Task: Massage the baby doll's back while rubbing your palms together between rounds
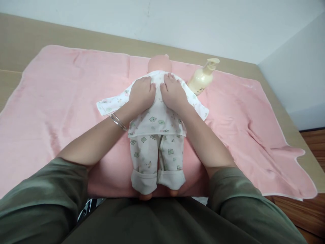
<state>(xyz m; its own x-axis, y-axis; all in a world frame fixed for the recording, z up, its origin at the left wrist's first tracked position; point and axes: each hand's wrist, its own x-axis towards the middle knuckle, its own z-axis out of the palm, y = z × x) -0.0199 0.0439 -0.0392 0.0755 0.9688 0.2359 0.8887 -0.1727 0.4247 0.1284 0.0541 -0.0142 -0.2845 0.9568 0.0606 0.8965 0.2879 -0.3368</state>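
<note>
A baby doll lies stretched out on a pink blanket, head away from me and feet toward me; its face does not show. It wears a white printed top and matching trousers with turned-up cuffs. My left hand rests flat on the left of the doll's upper body, its fingertips partly hidden. Beside it, my right hand lies flat on the right side, fingers stretched out. A narrow strip of the top shows between my thumbs. Neither hand grips anything.
A cream pump bottle stands on the blanket just right of the doll's shoulder. The blanket covers most of a wooden table, which meets a white wall at the back. My body is close against the near edge.
</note>
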